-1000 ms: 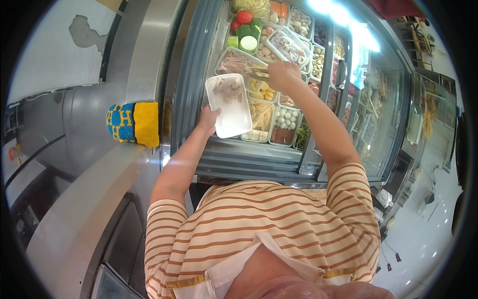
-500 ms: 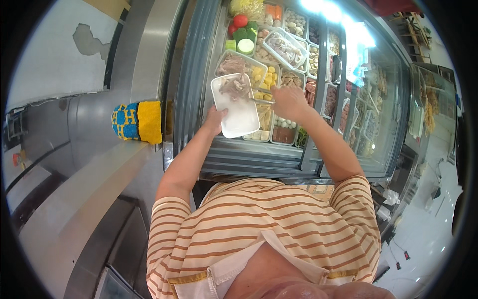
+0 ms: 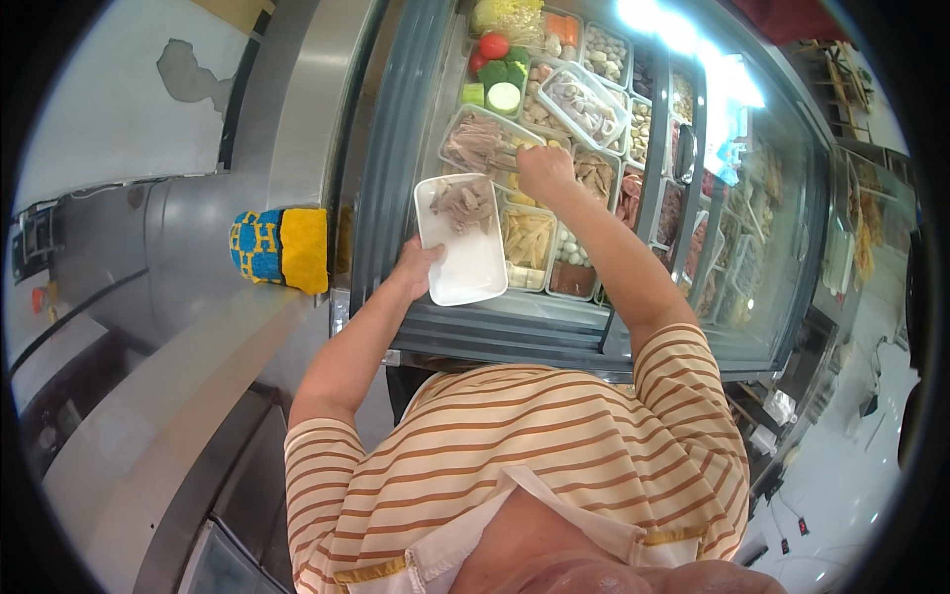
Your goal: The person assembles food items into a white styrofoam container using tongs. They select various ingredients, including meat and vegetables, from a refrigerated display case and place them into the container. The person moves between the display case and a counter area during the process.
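Observation:
My left hand [image 3: 418, 265] grips the left edge of a white rectangular tray [image 3: 469, 272] over the open part of a chilled display case. A small heap of greyish-pink meat strips [image 3: 462, 203] lies in the tray's far end. My right hand [image 3: 545, 175] is closed around metal tongs [image 3: 508, 159], mostly hidden by the fingers. The tongs' tips are at a clear container of similar meat strips [image 3: 473, 139], just beyond the tray. Yellow chunks sit partly hidden under my right hand.
Around them are tubs of pale yellow strips [image 3: 527, 238], small white eggs [image 3: 569, 247], mushrooms [image 3: 605, 54] and vegetables [image 3: 505, 74]. One clear tub [image 3: 584, 104] rests tilted over others. Sliding glass frames [image 3: 648, 208] border the right. A blue-yellow cloth [image 3: 302, 249] lies on the left ledge.
My right hand and tongs have moved from over the tray up and left to the meat container. The tray is slightly lower and nearer to me, with meat strips lying in it.

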